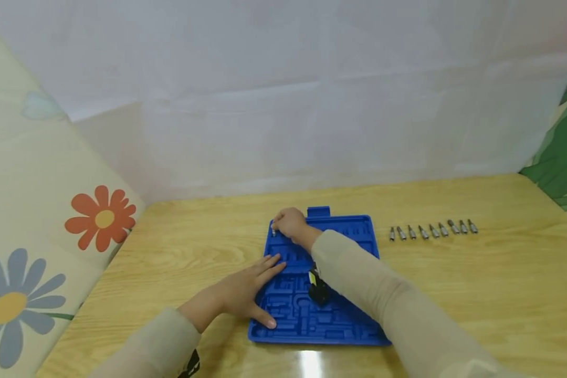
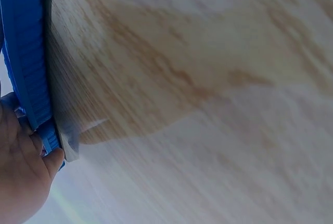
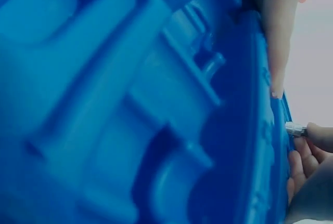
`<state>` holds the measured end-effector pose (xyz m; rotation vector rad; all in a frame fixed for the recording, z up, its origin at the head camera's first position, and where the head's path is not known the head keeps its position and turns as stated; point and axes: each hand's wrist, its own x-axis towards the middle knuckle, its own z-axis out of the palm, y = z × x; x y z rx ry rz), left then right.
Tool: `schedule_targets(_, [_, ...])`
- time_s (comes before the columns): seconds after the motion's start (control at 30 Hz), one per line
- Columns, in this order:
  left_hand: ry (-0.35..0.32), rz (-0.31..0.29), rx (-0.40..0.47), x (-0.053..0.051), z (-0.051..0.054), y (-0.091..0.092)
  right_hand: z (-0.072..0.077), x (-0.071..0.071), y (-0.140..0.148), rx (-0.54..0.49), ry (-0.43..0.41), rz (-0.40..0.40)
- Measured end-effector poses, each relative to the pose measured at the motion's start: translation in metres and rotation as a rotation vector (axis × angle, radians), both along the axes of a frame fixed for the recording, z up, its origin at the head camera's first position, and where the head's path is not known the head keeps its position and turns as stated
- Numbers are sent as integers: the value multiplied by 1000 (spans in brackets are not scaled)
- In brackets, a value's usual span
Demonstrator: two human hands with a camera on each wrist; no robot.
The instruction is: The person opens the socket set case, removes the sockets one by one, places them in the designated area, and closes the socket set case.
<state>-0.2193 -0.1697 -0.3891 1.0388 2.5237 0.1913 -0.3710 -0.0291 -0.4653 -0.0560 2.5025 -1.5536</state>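
Observation:
A blue molded tool case [image 1: 288, 338] lies unfolded on the table, its recesses facing up. My right hand [image 1: 290, 223] is at the far left corner of its upper half, pinching a small silver bit socket [image 1: 273, 231]. In the right wrist view this bit socket [image 3: 295, 129] shows between thumb and fingers, close to the case's blue wall [image 3: 263, 130]. Spread over the case's left edge, my left hand [image 1: 245, 289] rests with fingers extended and thumb apart. The left wrist view catches this hand [image 2: 23, 167] against the case's side [image 2: 28, 52].
To the right of the case, several bit sockets [image 1: 423, 232] lie in a row on the wooden table [image 1: 453, 294]. A latch tab [image 1: 318, 211] sticks out at the case's far edge. White sheeting [image 1: 283, 105] hangs behind the table, with flowered cloth [image 1: 23, 210] at the left.

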Motion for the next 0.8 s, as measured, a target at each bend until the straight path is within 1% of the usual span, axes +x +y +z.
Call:
schedule_targets(0.07, [-11, -4, -2, 1, -1, 1, 17, 15, 2, -4, -7, -31])
schedule_targets(0.1, [-14, -6, -2, 2, -1, 0, 31, 26, 4, -31, -34, -48])
schedule_targets(0.13, [-14, -9, -1, 2, -1, 0, 40, 31, 5, -52, -33, -65])
schedule_targets(0.17, [-11, -12, 5, 2, -1, 0, 55, 39, 6, -72, -60, -85])
schedule_targets(0.27, [-2, -12, 7, 1, 0, 1, 75, 46, 13, -188, -46, -94])
schedule_targets(0.37, [3, -10, 9, -1, 2, 2, 91, 48, 23, -278, -67, -64])
schedule_targets(0.43, [-4, -5, 5, -1, 3, 2, 96, 50, 30, -305, -96, -49])
schedule_targets(0.5, [-12, -2, 6, -1, 3, 2, 98, 52, 38, -315, -119, -46])
schedule_targets(0.63, [-12, -3, 21, 0, 1, 2, 100, 57, 58, -333, -135, -68])
schedule_targets(0.8, [9, -10, 23, -1, 3, 4, 102, 62, 86, -419, -155, -99])
